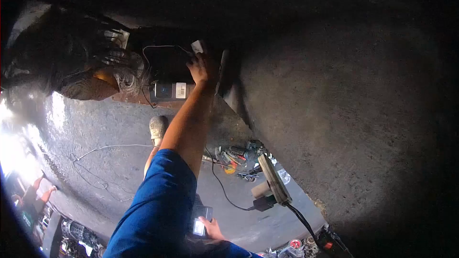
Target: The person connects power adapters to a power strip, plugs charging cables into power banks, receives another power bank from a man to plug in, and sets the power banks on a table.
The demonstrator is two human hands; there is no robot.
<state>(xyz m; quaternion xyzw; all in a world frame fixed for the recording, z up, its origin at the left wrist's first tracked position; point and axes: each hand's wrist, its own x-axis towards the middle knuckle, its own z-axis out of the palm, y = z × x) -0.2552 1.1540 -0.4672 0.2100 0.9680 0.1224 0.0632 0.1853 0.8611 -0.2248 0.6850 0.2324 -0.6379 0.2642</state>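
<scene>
My left hand (201,69), at the end of an outstretched arm in a blue sleeve, reaches into a dark recess. Its fingers are closed around a small white block (197,47), and a thin wire seems to run toward it from the left. Just below that hand lies a dark box with a white label (180,90). Low in the view, my right hand (213,229) grips a dark, flat box with a bright white patch (199,226); part of it is hidden behind my left sleeve.
A power strip (276,179) with plugs and black cables hangs at lower right. Several tools (234,157) lie beyond it. A bundle of stringy material (81,57) fills the upper left. A loose wire (105,147) crosses the floor near a shoe (158,129). Another person (36,200) is at far left.
</scene>
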